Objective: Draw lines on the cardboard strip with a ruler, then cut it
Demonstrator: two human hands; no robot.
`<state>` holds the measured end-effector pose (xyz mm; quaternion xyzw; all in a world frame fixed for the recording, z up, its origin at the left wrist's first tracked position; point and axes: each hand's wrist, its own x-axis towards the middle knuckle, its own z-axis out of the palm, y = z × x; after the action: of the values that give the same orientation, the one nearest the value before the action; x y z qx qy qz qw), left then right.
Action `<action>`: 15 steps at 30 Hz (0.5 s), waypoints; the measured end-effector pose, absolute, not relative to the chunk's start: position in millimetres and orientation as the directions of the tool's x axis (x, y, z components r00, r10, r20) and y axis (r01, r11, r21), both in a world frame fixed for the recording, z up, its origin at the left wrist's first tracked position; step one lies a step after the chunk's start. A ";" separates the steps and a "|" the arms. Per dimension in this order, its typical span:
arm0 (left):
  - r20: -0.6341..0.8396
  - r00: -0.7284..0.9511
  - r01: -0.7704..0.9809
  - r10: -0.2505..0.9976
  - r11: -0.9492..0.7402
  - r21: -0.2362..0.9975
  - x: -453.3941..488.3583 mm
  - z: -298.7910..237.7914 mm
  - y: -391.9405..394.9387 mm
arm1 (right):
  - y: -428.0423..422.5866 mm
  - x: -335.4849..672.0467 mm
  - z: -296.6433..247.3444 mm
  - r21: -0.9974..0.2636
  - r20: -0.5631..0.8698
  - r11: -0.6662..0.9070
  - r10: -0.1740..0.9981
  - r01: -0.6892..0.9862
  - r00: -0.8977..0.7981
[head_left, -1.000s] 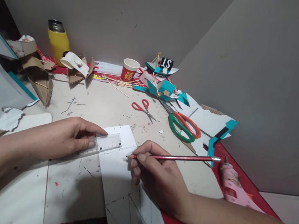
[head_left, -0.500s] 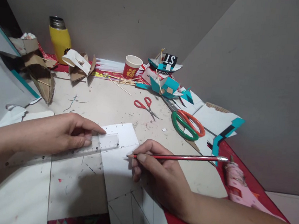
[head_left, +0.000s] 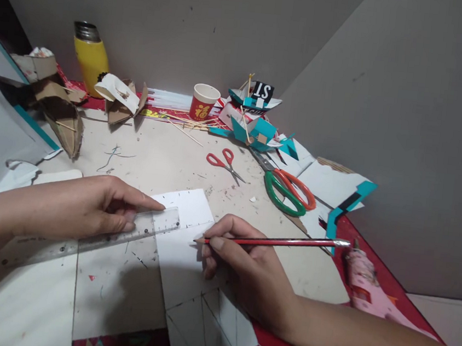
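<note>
My left hand (head_left: 99, 206) grips a clear plastic ruler (head_left: 140, 228) between thumb and fingers, with its index finger stretched along the upper edge. The ruler's right end lies across a white card strip (head_left: 179, 253), which bears small marks along its far edge and drawn lines, some crossing, on its near part. My right hand (head_left: 241, 267) rests on the strip and holds a red-and-black pencil (head_left: 285, 243) near its sharpened end. The pencil tip points left, just right of and below the ruler's end; whether it touches the card I cannot tell.
Small red-handled scissors (head_left: 226, 164) and large green-and-orange scissors (head_left: 287, 190) lie ahead. A pink glue gun (head_left: 364, 280) is at right. Behind stand a yellow bottle (head_left: 90, 64), a paper cup (head_left: 203, 107), cardboard boats (head_left: 65, 122), teal card boats (head_left: 256, 129) and thin sticks (head_left: 185, 132).
The ruler has slid slightly left on the card, and my left index finger reaches nearer its end. My right hand and the pencil have hardly moved.
</note>
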<state>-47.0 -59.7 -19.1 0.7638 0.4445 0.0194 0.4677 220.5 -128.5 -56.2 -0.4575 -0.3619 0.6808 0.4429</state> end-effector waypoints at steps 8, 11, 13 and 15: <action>-0.469 0.617 0.682 0.632 -0.132 0.719 -47.0 -15.8 -55.0 | -127.8 220.9 -56.3 -0.895 -0.311 -0.355 0.931 -0.272 -0.191; -0.456 0.628 0.674 0.631 -0.147 0.724 -48.2 -17.8 -54.8 | -128.2 221.3 -57.2 -0.894 -0.312 -0.356 0.931 -0.272 -0.190; -0.451 0.634 0.667 0.628 -0.149 0.730 -48.7 -18.4 -54.6 | -128.1 221.4 -57.3 -0.895 -0.308 -0.354 0.931 -0.272 -0.196; -0.465 0.624 0.679 0.628 -0.142 0.720 -48.6 -17.9 -54.4 | -127.6 221.2 -57.0 -0.895 -0.308 -0.355 0.930 -0.271 -0.200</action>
<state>-48.6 -54.4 -17.9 0.7553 0.4325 -0.0261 0.4916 221.2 -127.6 -57.0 -0.4559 -0.3614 0.6852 0.4382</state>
